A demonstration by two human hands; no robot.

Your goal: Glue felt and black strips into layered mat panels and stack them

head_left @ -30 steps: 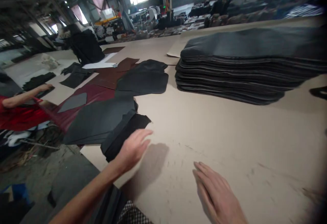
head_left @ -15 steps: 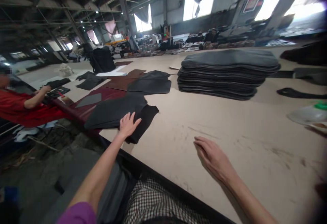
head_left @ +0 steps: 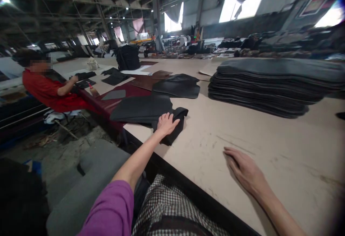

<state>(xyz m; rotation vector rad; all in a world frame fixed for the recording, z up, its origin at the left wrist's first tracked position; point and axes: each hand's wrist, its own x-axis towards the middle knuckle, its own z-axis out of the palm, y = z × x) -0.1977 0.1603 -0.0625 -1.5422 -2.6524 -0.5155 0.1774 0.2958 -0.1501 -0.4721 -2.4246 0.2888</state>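
My left hand (head_left: 166, 124) lies on a black cloth piece (head_left: 174, 132) near the table's front edge, its fingers a little apart. The cloth is folded up at its right end. Just beyond it, dark grey flat pieces (head_left: 140, 108) overlap one another. My right hand (head_left: 244, 167) rests on the bare beige table (head_left: 205, 178), its fingers together and slightly curled, with nothing visible in them. Farther back on the right stands a tall stack of dark grey pieces (head_left: 264, 85).
A person in red (head_left: 45, 88) works at the table's left side. Dark pieces (head_left: 176, 86), maroon material (head_left: 134, 90), a grey piece (head_left: 114, 95) and a black bundle (head_left: 127, 58) lie on the table. Grey material (head_left: 88, 182) is below at the left.
The view has swung left, so the things appear farther right. The black cloth's right end is now folded up beside my left hand. My right hand stays on the table.
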